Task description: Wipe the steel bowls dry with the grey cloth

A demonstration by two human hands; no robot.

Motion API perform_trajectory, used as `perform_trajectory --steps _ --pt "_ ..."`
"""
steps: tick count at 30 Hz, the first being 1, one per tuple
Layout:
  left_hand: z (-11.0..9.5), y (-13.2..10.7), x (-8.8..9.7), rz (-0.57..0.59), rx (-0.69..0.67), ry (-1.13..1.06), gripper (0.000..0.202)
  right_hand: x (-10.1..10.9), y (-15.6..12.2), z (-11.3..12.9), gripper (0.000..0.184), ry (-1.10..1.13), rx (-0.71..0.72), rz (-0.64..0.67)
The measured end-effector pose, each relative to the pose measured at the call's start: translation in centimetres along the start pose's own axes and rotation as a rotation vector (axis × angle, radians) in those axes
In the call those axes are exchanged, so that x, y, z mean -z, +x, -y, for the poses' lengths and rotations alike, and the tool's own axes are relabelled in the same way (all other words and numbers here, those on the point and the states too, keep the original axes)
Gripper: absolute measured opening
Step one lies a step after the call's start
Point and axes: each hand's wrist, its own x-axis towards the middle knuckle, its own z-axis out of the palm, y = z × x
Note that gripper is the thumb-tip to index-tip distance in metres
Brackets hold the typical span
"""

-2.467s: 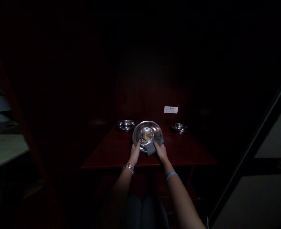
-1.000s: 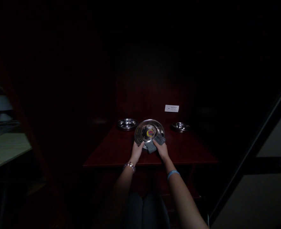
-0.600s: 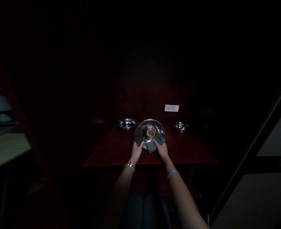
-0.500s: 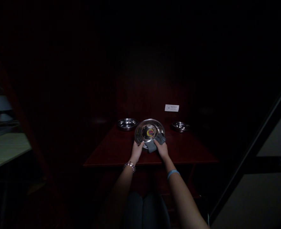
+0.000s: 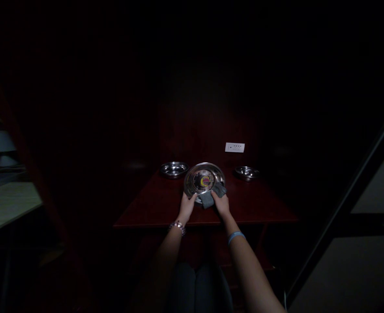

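A shiny round steel plate with a yellow and red sticker at its centre is held tilted up above the table, its inner face towards me. My left hand grips the lower left of its rim, thumb on the front. At the lower right, my right hand is closed on a grey cloth, which is folded over the plate's rim and pressed against it. The fingers of both hands are hidden behind the plate and the cloth.
On the dark red table, one steel bowl stands at the back left and another steel bowl at the back right. A white power socket is on the wall behind. A pale tabletop lies at far left.
Almost nothing differs. My right hand and the cloth have shifted very slightly along the plate's rim; the plate and my left hand stay in place.
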Motion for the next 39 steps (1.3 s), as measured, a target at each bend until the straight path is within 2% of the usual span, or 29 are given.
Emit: perform_trajectory --steps 10,17,23,29,35,39 --pt "0.3 0.3 -0.1 -0.001 -0.013 -0.047 0.037 -0.1 0.5 -0.7 0.044 0.030 -0.014 0.005" --pt "-0.5 0.1 0.0 -0.054 0.066 -0.087 0.039 -0.1 0.4 -0.7 0.041 0.037 -0.011 0.023" --pt "-0.4 0.0 -0.3 0.048 0.035 -0.068 0.042 -0.1 0.7 -1.0 0.043 0.133 0.014 -0.024" --pt "1.0 0.3 -0.1 0.068 -0.014 0.003 0.049 -0.2 0.9 -1.4 0.043 0.181 -0.007 -0.044" --pt "1.0 0.2 0.0 0.187 0.031 0.030 0.041 -0.2 0.8 -1.4 0.044 0.168 -0.033 -0.056" --pt "1.0 0.2 0.0 0.196 0.023 0.068 0.042 -0.2 0.9 -1.5 0.045 0.140 -0.025 -0.062"
